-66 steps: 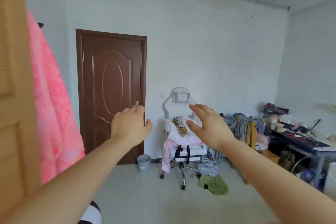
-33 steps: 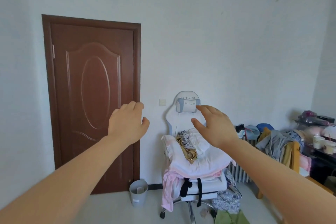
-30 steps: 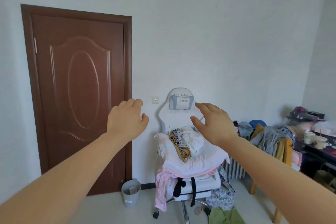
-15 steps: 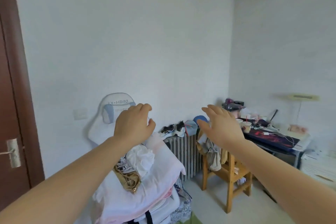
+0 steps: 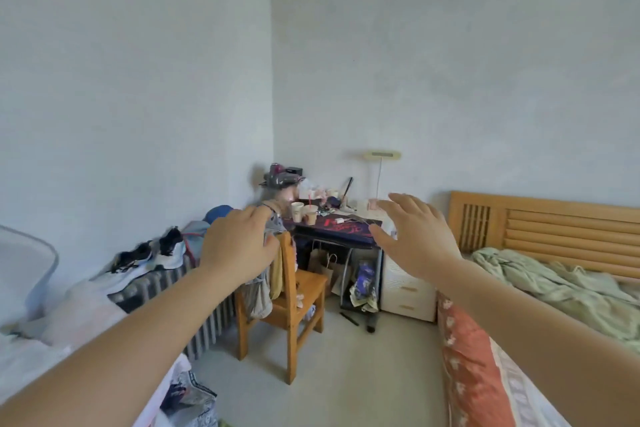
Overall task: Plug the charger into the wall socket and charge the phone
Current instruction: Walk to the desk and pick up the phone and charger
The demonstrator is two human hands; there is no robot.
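Note:
My left hand [image 5: 239, 246] and my right hand [image 5: 415, 236] are stretched out in front of me at chest height, both empty with fingers loosely spread. Between and beyond them stands a cluttered dark desk [image 5: 336, 229] in the room's far corner. A small white object with a thin cable [image 5: 341, 219] lies on the desk top; whether it is the charger I cannot tell. No phone and no wall socket can be made out.
A wooden chair [image 5: 294, 291] draped with clothes stands before the desk. A radiator [image 5: 201, 305] with shoes on top lines the left wall. A white drawer unit [image 5: 405, 288] and a bed [image 5: 540, 295] with a wooden headboard are on the right. Paper cups [image 5: 304, 213] stand on the desk.
The view has swung right, from the brown door and the white chair to the desk corner and the bed. Both hands stay raised and empty.

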